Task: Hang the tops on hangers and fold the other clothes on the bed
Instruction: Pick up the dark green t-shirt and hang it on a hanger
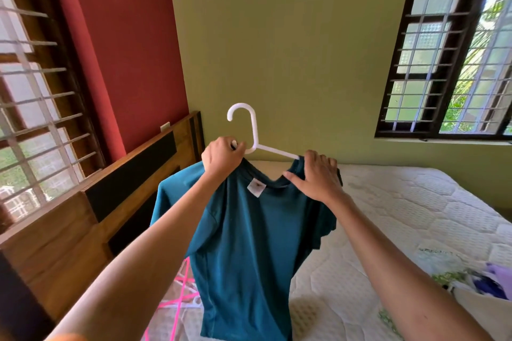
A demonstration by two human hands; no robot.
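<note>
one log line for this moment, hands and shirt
left hand: grips white hanger | right hand: pulls teal t-shirt collar over hanger arm | shirt: half on, held above bed

Behind the left fingers (240, 147) we see an olive-green wall (291, 50), and to their left a red wall (133, 50) meets it at the corner. A small white wall switch (164, 127) sits low on the red wall, left of those fingers. Further left we see a barred window (36, 91) in dark wood. Above and right of the right fingers (294, 178) we find a second barred window (432, 63), with frosted panes and green foliage (460, 102) showing through.
</note>
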